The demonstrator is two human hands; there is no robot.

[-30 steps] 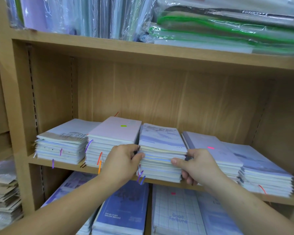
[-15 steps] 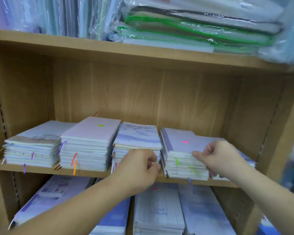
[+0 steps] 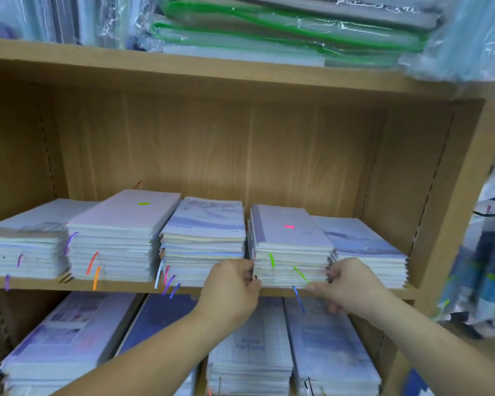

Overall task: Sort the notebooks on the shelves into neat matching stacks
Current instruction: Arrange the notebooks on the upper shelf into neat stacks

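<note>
On the middle shelf point(image 3: 126, 284), fourth from the left, sits the pink-tabbed notebook stack point(image 3: 290, 252). I judge it heavy as a block but loose, its slick covers likely to fan, so I'd hold low at both front corners. My left hand point(image 3: 232, 287) curls round its left corner. My right hand point(image 3: 346, 287) pinches the right corner, thumb along the bottom edge, both forearms angled upward.

Shelf work, seen from the wearer's own head: the left hand point(image 3: 232, 292) and right hand point(image 3: 349, 287) are bare, as are the left forearm point(image 3: 160, 352) and right forearm point(image 3: 429, 344) to the frame's edge. The right thumbnail looks short; finer detail is blurred.
</note>
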